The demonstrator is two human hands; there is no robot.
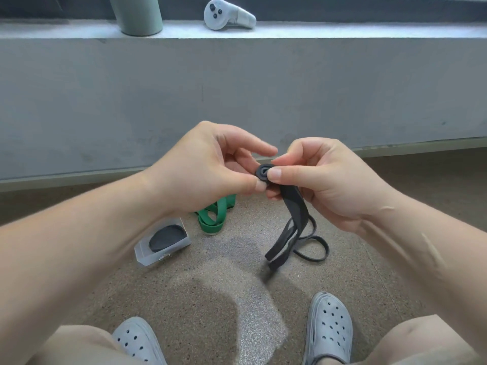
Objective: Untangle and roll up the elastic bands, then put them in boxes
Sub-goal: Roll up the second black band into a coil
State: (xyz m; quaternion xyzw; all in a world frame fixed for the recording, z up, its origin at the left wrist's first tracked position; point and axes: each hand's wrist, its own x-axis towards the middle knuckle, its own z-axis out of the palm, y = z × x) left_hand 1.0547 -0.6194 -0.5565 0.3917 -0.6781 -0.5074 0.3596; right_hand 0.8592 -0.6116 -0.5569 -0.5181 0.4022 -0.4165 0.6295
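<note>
From the head camera, the step in hand looks like the rolling of one band. The black elastic band (296, 209) is held up in front of the person, above the speckled floor (374, 262), and one end is already wound into a small tight coil (262, 171). The left hand (200, 167) pinches that coil between thumb and curled fingers, with its forefinger stretched out over the top. The right hand (324, 180) pinches it from the other side, thumb pressed on the coil's face. Both hands are therefore closed on the same band, and their fingertips nearly meet. Most of the band is not yet wound: a flat, matt, wide strap hangs down from the coil. Lower down it doubles and twists over itself, and a loop of it appears to lie on the floor. The next move, I judge, calls for turning the coil while keeping it pinched so it cannot spring open. The twisted lower part will need feeding in flat, or it will roll up lumpy. Down to the left, a clear plastic box (147, 255) lies on the floor with a rolled dark band (167, 237) inside it. Just beyond it, partly hidden by the left hand, a green elastic band (216, 216) lies loosely looped and not yet rolled.
</note>
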